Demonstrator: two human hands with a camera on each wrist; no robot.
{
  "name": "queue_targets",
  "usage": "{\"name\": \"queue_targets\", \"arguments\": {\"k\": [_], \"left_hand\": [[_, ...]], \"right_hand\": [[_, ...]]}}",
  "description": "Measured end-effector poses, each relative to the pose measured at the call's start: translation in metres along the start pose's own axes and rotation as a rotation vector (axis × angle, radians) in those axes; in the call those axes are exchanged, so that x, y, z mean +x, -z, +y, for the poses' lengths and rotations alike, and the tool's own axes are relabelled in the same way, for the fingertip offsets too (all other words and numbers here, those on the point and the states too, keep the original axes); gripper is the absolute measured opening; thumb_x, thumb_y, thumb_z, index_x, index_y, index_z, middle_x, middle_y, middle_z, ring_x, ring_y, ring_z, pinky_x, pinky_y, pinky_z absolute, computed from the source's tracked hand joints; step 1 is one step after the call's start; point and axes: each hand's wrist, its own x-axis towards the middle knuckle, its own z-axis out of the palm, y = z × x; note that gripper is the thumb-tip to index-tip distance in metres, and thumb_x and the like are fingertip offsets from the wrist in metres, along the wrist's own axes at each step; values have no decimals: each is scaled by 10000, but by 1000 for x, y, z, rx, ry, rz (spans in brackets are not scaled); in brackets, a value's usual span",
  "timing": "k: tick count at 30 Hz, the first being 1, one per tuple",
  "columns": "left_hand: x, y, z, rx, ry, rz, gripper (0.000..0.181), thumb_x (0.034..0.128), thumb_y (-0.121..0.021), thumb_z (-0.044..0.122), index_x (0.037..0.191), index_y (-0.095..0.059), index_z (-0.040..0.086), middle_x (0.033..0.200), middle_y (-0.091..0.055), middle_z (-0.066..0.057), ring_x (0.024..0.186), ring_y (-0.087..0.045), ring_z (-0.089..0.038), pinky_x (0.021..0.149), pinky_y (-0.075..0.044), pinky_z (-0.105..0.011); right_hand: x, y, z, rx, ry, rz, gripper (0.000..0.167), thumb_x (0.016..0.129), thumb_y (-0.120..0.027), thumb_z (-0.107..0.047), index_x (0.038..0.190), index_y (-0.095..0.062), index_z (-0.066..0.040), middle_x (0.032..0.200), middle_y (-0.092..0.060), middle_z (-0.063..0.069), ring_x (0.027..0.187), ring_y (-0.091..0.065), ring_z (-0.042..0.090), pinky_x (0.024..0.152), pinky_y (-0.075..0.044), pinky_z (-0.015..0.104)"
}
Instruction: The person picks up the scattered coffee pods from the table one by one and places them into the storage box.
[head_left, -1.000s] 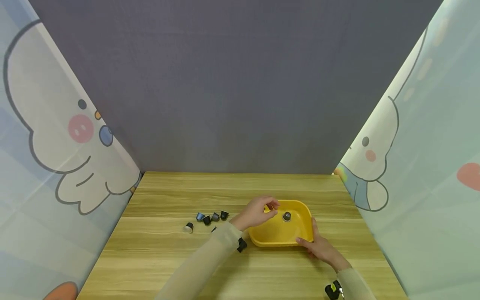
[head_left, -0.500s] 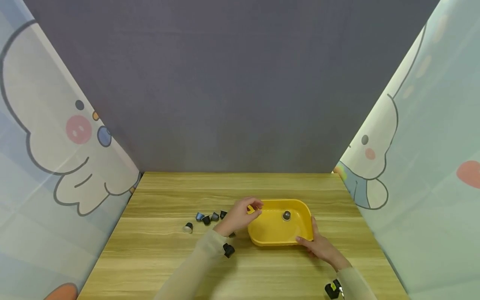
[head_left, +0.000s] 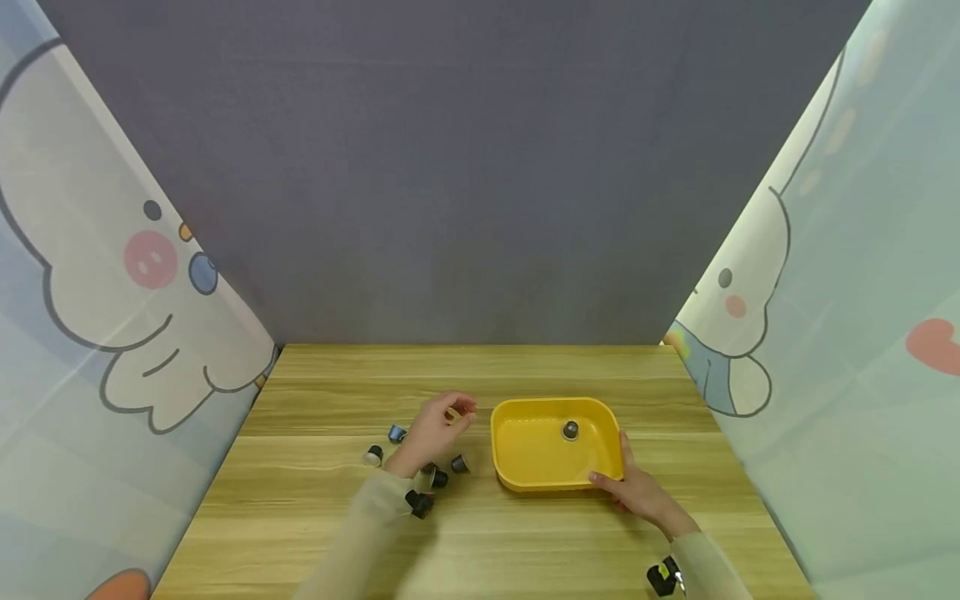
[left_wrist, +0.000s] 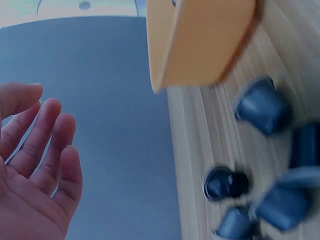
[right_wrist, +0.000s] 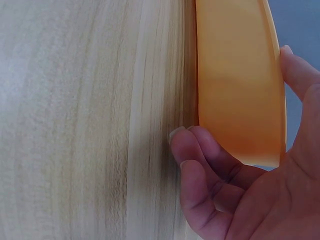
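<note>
My left hand (head_left: 429, 431) hovers over the table left of the yellow tray (head_left: 517, 483), fingers loosely bent and holding nothing. Around and below it lie several coffee capsules: a blue one (head_left: 397, 433), a black-and-white one (head_left: 373, 455) and a dark one (head_left: 460, 463). Part of the group is hidden under the hand and sleeve. In the left wrist view a dark capsule (left_wrist: 264, 106) shows below the tray's side. One dark capsule (head_left: 570, 430) stands inside the tray. My right hand (head_left: 637, 490) grips the tray's near right corner, thumb on the rim and fingers along the outer wall.
The wooden table (head_left: 570, 550) runs back to a grey wall (head_left: 480, 183). Printed cartoon curtains (head_left: 840, 275) stand on both sides. A small black wrist camera (head_left: 663, 575) sits by the right sleeve, and another black camera (head_left: 418, 503) by the left.
My left hand has moved left, from above the tray to above the loose capsules, still holding nothing. The right hand stays on the tray corner, and the capsule inside stays put.
</note>
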Motion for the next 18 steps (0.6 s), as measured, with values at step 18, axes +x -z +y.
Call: {"name": "queue_targets", "arguments": {"k": [18], "left_hand": [[-48, 56, -61, 6, 127, 217, 176, 934, -699, 74, 1097, -706, 142, 1004, -694, -28, 901, -614, -157, 721, -499, -314]], "right_hand": [[0, -1, -1, 2, 10, -3, 1122, 936, -673, -448, 1563, 185, -87, 696, -549, 113, 592, -514, 209, 548, -466, 316]]}}
